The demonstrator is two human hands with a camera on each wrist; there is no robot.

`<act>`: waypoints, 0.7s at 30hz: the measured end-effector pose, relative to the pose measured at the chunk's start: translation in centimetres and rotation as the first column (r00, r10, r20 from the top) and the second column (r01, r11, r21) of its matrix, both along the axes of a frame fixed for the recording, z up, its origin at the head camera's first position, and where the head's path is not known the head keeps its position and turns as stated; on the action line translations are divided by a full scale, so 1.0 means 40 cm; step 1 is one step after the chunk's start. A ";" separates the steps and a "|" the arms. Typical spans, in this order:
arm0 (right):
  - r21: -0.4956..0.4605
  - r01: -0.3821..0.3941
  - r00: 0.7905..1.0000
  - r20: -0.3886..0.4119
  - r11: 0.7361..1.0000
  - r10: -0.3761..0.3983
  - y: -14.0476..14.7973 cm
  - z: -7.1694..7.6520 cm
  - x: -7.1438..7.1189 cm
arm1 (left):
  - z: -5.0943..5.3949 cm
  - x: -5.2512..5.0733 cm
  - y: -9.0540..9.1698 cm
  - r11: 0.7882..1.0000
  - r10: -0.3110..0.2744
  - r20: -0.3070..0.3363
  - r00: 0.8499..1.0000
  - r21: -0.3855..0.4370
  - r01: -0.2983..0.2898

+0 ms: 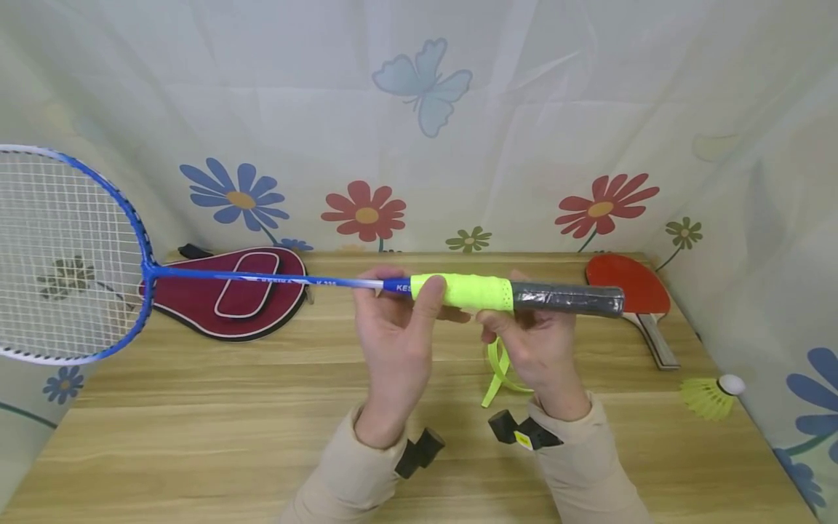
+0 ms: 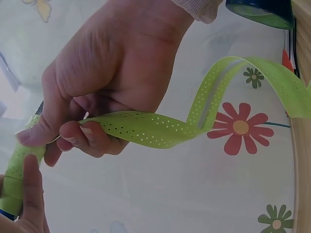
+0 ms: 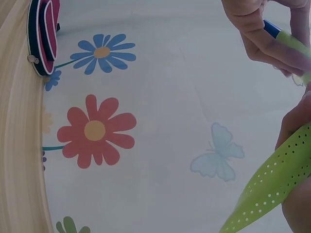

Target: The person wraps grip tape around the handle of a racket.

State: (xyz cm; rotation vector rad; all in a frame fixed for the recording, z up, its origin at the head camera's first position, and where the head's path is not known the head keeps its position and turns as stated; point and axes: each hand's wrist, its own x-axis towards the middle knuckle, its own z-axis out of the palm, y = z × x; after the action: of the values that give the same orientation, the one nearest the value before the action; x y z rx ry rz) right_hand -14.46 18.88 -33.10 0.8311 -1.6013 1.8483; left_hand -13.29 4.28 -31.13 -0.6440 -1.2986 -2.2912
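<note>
One racket handle (image 1: 474,292) lies across left hand (image 1: 396,353) and right hand (image 1: 543,351).

Beige sleeves (image 1: 350,469) carry black wrist cameras (image 1: 420,453), the right one bearing a yellow label (image 1: 523,439).

Blue racket (image 1: 294,279) level; neon tape (image 1: 481,292) partly wraps handle (image 1: 568,299).

The head view's left edge cuts off the racket head (image 1: 68,255).
</note>
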 end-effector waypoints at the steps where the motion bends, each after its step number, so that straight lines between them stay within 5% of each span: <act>1: -0.005 0.002 1.000 -0.002 1.000 -0.002 0.000 0.000 0.000 | 0.000 -0.001 0.000 1.000 0.004 0.003 1.000 -0.003 -0.004; 21: 0.044 0.031 0.999 0.011 0.999 -0.031 0.001 0.000 0.001 | 0.005 0.004 -0.005 0.999 0.042 0.056 0.998 -0.034 -0.040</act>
State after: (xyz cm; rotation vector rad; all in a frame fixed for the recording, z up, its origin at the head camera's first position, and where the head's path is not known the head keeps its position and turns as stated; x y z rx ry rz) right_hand -14.41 18.94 -33.11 0.8113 -1.6583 1.8051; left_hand -13.12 4.06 -30.93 -0.5619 -1.3654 -2.2747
